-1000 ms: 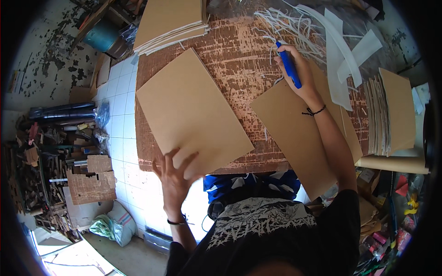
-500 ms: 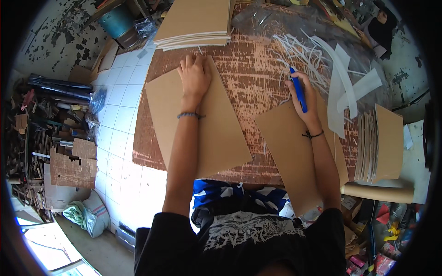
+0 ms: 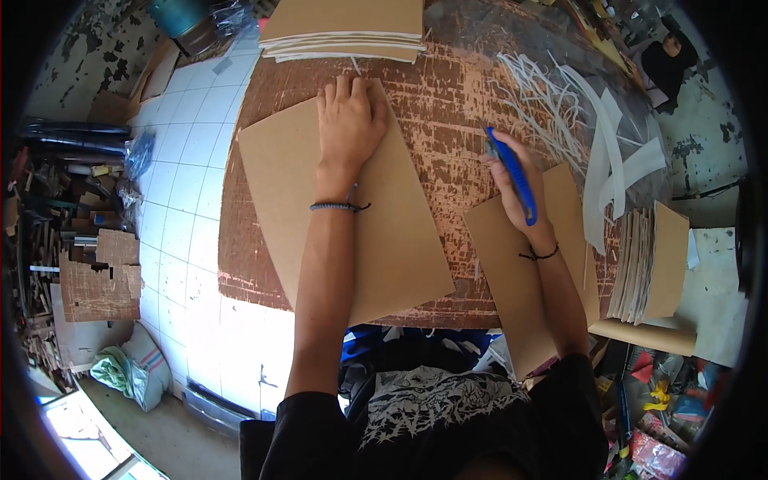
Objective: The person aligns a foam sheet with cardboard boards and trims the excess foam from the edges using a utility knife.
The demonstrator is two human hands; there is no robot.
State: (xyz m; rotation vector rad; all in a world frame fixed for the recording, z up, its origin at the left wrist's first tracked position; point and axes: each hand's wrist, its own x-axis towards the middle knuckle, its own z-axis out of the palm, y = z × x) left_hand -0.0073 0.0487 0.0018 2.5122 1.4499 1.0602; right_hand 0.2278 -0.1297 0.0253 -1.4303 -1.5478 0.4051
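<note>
The left hand (image 3: 349,128) rests, grip loose, on the brown board (image 3: 392,248), likely light, stiff, best taken by its edges; the right hand (image 3: 537,186) holds a blue cutter (image 3: 514,170).

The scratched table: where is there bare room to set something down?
Mostly between the left cardboard sheet and the right hand; a slimmer patch lies left of that sheet. Crowded: upper right, under white strips and clear plastic.

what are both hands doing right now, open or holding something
Left hand: open, palm down on the brown board, near its far edge.
Right hand: closed around a blue cutter.
</note>
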